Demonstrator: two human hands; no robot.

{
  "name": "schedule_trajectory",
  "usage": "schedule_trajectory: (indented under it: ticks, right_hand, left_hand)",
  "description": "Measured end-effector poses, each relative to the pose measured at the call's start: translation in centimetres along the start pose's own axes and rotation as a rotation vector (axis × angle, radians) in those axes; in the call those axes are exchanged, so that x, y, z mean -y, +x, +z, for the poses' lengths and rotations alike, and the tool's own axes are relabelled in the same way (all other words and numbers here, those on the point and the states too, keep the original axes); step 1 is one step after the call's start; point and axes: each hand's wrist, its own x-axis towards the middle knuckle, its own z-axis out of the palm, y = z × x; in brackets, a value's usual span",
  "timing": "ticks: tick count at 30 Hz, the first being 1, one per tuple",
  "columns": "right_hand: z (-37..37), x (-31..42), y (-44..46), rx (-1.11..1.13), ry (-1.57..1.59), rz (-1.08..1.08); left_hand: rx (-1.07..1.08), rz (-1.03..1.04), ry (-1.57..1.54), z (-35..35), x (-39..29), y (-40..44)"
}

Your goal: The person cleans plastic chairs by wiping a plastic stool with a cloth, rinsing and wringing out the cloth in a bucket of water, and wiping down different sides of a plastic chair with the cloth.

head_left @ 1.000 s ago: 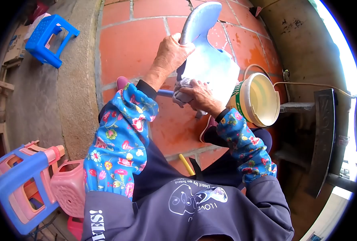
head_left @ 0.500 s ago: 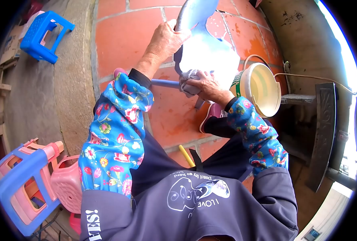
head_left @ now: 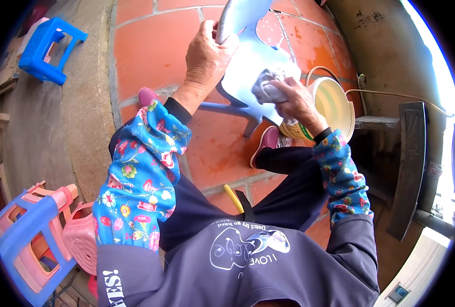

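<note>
Lettering (head_left: 260, 261) in white marks the dark grey top (head_left: 309, 271) closest to us, at the bottom of the view. Two arms reach forward from it in blue sleeves (head_left: 140, 179) printed with flowers, ending in black cuffs (head_left: 177, 110), and between them we see dark trousers (head_left: 191, 210), the legs spread apart. A slim yellow object (head_left: 233, 198), which we cannot identify, shows between the thighs. Low on our left, blue and pink plastic stools (head_left: 25, 233) sit nested together, with another pink stool (head_left: 81, 238) just beside them. Farther out, in the middle, is a light blue plastic chair (head_left: 240, 82), its backrest (head_left: 240, 18) at the top and its seat bright with glare. The left hand (head_left: 210, 56) is closed round the edge of the backrest. The right hand (head_left: 298, 100) grips a bunched, pale grey cloth (head_left: 268, 87) over the right part of the seat (the cloth is blurred, so we cannot tell how firmly it presses). Below that hand we find a pink shoe (head_left: 266, 139); just beyond the hand, to its right, stands a cream bucket (head_left: 330, 89), its open mouth towards us. Up on our left, a bright blue stool (head_left: 45, 48) stands apart. Red-orange tiles (head_left: 153, 56), wet in patches, spread behind the chair, beside a stained wall (head_left: 386, 56) at right.
</note>
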Motion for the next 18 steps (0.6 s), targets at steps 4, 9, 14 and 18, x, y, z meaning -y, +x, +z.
schedule_trajectory:
  ticks: [4, 9, 14, 18]
  right_hand:
    - [7.5, 6.4, 1.4, 0.108, 0.112, -0.112]
    - [9.2, 7.1, 0.5, 0.161, -0.061, -0.175]
    - [7.1, 2.0, -2.4, 0.174, 0.406, 0.088]
    - [6.5, -0.6, -4.7, 0.059, 0.291, 0.216]
  left_hand:
    - [0.013, 0.043, 0.061, -0.5, 0.9, -1.4]
    - [0.200, -0.197, -0.283, -1.5, 0.9, -0.4]
    - [0.203, -0.247, -0.393, -2.3, 1.4, -0.1]
    - [0.244, -0.286, -0.393, -4.4, 1.8, 0.8]
